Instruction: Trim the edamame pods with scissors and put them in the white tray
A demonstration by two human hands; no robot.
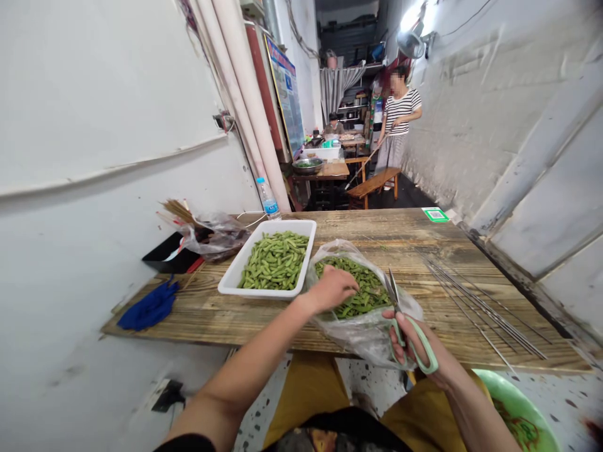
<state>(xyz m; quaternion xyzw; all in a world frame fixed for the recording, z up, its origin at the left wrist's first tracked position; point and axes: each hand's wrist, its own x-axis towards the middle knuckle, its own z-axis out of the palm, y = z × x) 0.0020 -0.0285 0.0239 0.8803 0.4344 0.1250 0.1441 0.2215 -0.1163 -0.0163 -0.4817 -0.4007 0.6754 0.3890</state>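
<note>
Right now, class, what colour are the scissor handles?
The scissor handles are pale green, clearest in the head view.

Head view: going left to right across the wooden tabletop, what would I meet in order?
Blue cloth → white tray of green pods → clear plastic bag of green pods → scissors in the right hand → thin metal rods.

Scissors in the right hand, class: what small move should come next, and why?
Probably the left hand should bring one of the green pods in the plastic bag to the scissors. That hand is at those pods, though whether it grips one is unclear, and the right hand holds the scissors close by, blades pointing up.
</note>
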